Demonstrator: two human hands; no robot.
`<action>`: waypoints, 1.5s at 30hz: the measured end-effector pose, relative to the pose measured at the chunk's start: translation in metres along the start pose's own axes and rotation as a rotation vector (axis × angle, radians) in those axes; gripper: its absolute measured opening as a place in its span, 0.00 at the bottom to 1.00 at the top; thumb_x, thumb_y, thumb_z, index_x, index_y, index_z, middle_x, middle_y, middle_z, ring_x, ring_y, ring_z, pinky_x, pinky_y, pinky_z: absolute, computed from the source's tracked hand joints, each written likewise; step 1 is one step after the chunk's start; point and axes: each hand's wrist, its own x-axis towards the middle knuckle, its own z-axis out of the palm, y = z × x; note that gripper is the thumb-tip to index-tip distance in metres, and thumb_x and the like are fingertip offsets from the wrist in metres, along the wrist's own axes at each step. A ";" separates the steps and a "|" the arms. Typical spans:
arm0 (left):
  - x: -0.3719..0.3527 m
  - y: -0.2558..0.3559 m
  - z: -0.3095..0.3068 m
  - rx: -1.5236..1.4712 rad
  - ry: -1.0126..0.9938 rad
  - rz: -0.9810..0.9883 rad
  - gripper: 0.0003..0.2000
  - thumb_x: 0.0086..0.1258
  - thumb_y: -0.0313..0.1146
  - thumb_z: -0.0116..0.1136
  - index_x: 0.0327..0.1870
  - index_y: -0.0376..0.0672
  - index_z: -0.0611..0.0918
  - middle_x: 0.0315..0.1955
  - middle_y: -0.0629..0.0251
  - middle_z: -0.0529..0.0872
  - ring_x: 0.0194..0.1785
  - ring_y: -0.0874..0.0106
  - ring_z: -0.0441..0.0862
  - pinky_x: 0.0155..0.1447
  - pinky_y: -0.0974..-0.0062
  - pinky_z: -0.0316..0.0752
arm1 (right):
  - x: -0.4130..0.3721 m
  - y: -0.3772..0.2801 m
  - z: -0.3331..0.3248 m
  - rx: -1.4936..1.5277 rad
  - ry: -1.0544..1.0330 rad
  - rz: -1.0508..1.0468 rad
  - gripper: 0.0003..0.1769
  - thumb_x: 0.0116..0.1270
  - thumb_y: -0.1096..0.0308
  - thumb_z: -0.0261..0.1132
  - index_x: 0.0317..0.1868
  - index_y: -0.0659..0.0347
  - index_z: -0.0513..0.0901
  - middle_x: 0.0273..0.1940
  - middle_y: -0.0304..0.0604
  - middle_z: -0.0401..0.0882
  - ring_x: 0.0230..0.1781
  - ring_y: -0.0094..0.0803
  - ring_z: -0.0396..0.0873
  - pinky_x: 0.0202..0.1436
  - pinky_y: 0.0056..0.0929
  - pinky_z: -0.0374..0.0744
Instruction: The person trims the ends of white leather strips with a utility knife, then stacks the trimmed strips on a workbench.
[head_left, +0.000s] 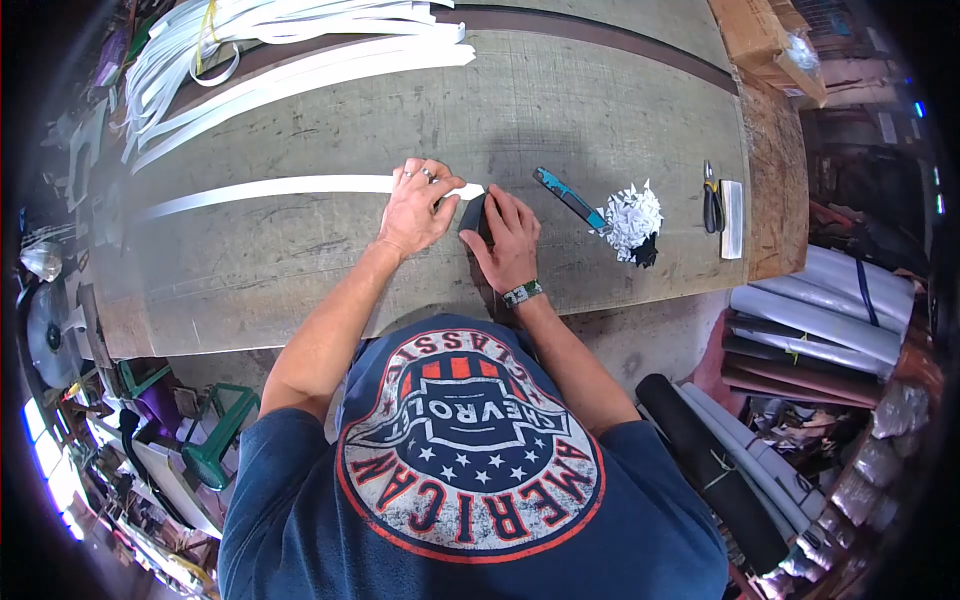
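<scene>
A long white strip (290, 186) lies across the worktable, its right end cut to a point. My left hand (420, 207) is closed on the strip near that pointed end, fingers bent over it and the thumb alongside. Just right of the tip, my right hand (508, 238) grips a dark, flat-sided piece (473, 214), whose kind I cannot make out; the fingers partly cover it. A teal and black utility knife (568, 197) rests to the right of my right hand. Its lower end touches a heap of small white scraps (632, 222) with some black bits at the edge.
A bundle of white strips (300, 50) covers the table's far left. Pliers (711, 200) and a pale rectangular bar (732, 220) lie near the right edge of the worktable (330, 260). A cardboard box (757, 45) stands at the far right corner. Rolls of material (815, 310) are stacked below right.
</scene>
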 end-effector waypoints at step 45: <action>0.036 0.052 -0.001 0.296 -0.210 -0.309 0.10 0.67 0.42 0.76 0.44 0.51 0.93 0.56 0.63 0.88 0.67 0.57 0.78 0.68 0.53 0.69 | 0.005 -0.007 -0.005 0.060 0.026 0.060 0.36 0.70 0.53 0.74 0.73 0.65 0.80 0.78 0.48 0.73 0.77 0.49 0.71 0.79 0.54 0.68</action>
